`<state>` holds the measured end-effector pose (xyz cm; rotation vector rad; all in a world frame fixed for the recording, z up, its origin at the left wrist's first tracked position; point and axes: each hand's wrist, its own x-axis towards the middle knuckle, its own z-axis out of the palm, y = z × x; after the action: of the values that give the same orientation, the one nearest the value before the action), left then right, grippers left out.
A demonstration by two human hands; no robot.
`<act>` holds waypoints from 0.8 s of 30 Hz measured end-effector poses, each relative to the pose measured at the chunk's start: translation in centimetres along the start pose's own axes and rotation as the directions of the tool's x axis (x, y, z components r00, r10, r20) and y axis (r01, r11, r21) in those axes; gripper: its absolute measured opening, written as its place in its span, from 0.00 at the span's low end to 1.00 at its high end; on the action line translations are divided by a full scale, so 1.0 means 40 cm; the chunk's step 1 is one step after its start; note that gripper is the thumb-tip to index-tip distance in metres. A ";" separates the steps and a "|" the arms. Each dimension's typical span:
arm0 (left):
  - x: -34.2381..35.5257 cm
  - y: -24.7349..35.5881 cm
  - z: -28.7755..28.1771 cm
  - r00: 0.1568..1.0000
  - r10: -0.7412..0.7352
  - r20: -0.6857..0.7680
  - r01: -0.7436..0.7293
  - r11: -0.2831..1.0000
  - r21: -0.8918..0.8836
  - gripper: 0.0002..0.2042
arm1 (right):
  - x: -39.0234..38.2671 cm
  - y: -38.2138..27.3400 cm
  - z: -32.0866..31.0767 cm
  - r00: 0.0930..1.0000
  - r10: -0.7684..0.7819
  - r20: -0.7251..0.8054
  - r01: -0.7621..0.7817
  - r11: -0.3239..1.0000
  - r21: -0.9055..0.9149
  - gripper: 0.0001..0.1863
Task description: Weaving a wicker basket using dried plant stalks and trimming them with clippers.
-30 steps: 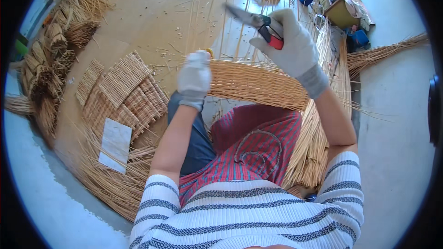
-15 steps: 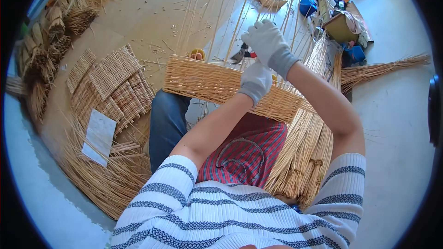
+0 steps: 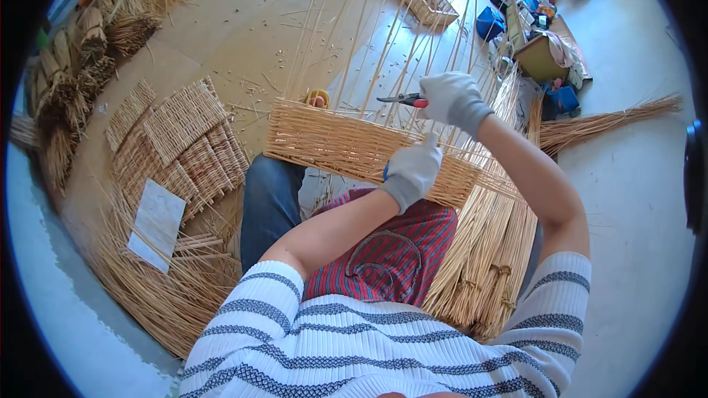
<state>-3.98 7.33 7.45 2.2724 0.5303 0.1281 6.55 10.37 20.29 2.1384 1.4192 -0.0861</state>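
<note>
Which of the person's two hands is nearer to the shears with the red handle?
The right. The right hand is closed around the handle of the shears; the left hand is apart from them, lower in the picture, against the woven basket.

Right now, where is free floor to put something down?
The pale floor right of the right forearm, nearer than the sideways straw bundle, looks mostly bare. Left of the wickerwork is crowded: woven panels, loose straw, white sheet.

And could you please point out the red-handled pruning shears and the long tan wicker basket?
Red-handled pruning shears (image 3: 400, 99): head view, on the metal blades.
Long tan wicker basket (image 3: 343, 141): head view, on its woven side.
</note>
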 end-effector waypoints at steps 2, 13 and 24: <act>-0.016 -0.012 0.013 0.985 0.153 0.083 -0.167 0.966 0.197 0.16 | -0.003 0.013 -0.004 0.998 -0.009 0.065 0.003 0.995 0.097 0.28; 0.054 -0.130 0.033 0.999 -0.021 -0.049 0.022 1.000 0.013 0.13 | 0.161 -0.081 0.027 0.932 -0.208 0.297 0.176 0.976 0.130 0.45; 0.108 -0.150 0.076 0.933 0.252 -0.257 -0.244 0.968 0.062 0.10 | 0.275 -0.133 -0.033 0.883 -0.218 0.415 0.232 0.973 0.017 0.37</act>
<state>-1.29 10.70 0.71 2.3573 0.3780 0.5592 6.43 21.61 15.32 1.7789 1.3878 -0.5684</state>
